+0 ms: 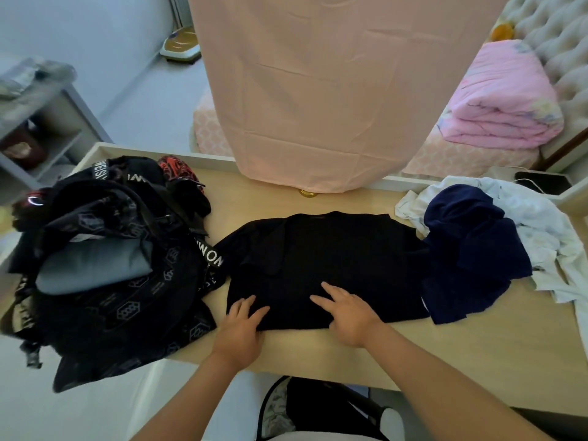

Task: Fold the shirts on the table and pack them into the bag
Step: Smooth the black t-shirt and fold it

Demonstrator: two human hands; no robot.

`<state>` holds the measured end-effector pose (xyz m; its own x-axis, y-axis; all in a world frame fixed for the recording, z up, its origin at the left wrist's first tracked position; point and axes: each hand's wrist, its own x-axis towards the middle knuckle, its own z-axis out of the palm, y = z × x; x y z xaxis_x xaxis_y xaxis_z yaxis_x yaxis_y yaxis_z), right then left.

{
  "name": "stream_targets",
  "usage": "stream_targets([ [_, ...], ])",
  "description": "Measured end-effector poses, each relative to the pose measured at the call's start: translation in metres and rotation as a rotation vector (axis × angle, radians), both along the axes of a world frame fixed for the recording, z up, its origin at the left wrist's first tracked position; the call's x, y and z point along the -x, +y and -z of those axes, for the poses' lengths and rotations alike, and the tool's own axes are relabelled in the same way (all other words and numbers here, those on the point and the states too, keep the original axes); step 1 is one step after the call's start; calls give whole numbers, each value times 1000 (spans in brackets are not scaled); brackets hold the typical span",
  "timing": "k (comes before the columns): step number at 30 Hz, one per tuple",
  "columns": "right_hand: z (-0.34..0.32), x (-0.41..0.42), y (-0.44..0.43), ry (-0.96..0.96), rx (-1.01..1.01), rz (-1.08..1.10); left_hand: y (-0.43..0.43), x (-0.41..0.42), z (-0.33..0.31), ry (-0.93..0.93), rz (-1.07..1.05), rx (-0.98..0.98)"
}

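Fingers [246, 305] of left hand [238, 329] and right hand [350, 316] lie straight, gripping nothing, pressing the black fabric shirt [318, 249] onto the pale wooden table [445, 345]; folding may snag the crumpled navy shirt [471, 243] touching its right edge.

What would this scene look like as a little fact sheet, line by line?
surface: pale wooden table
being folded: black shirt, spread flat in the middle
hands: left hand and right hand, both flat on the black shirt's near edge
container: bag, black with print, open at the table's left end
already packed: folded grey shirt inside the bag
waiting: navy shirt and white shirt, crumpled together on the right
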<state>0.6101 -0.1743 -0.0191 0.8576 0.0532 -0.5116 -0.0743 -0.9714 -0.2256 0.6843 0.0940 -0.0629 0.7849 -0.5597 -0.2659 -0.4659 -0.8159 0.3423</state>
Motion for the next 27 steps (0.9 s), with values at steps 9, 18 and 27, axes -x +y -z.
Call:
stream_targets([
  [9, -8, -37, -1, 126, 50, -8, -20, -19, -16, -3, 197, 6],
  [18, -3, -118, 3, 26, 5, -139, -31, -93, -24, -160, -61, -303],
  [27, 22, -150, -17, 65, 83, 263, -75, -121, -24, 44, 122, -296],
])
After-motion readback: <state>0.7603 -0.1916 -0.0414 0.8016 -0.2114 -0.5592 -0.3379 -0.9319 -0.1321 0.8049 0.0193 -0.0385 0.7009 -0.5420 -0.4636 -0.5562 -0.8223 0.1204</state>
